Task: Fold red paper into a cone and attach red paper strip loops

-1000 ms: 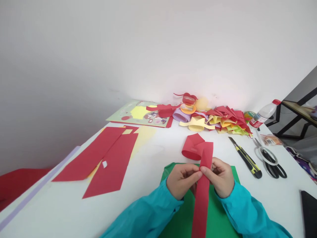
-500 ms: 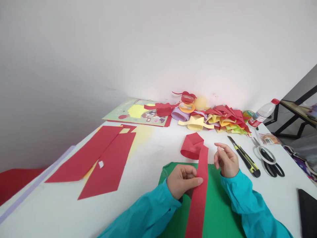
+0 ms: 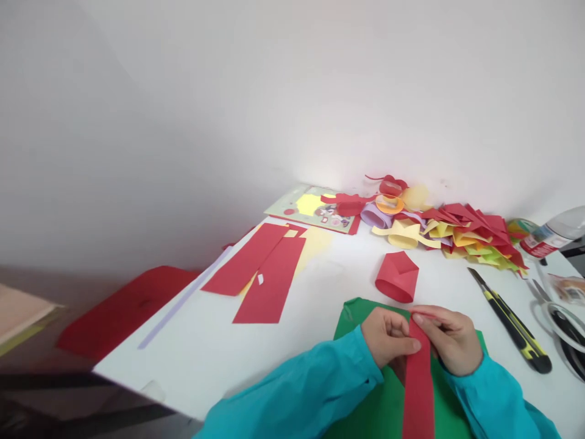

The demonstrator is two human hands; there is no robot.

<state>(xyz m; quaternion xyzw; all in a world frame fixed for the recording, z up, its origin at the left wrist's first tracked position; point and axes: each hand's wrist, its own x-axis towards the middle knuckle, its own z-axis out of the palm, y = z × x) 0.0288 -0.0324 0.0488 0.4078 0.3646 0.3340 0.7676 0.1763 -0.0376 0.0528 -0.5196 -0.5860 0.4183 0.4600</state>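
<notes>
A long red paper strip (image 3: 419, 390) runs over the green mat (image 3: 365, 390), and both of my hands hold its upper part. My left hand (image 3: 388, 335) pinches the strip's left edge between thumb and fingers. At the strip's top end, my right hand (image 3: 452, 338) grips it with the thumb in front; part of that end is hidden by the fingers. Just beyond the hands stands a folded red paper piece (image 3: 397, 277) with a curved, looped lower edge, apart from the strip.
Red paper sheets (image 3: 274, 280) lie left of the mat. A utility knife (image 3: 512, 323) and scissors (image 3: 573, 353) lie to the right, by a tape ring (image 3: 564, 323). Paper rings (image 3: 377, 214), folded paper pieces (image 3: 479, 235) and a bottle (image 3: 555, 235) are at the back.
My right hand has closed from an open pose onto the strip's top end. My left hand keeps its pinch. The view has turned left, so things appear farther right.
</notes>
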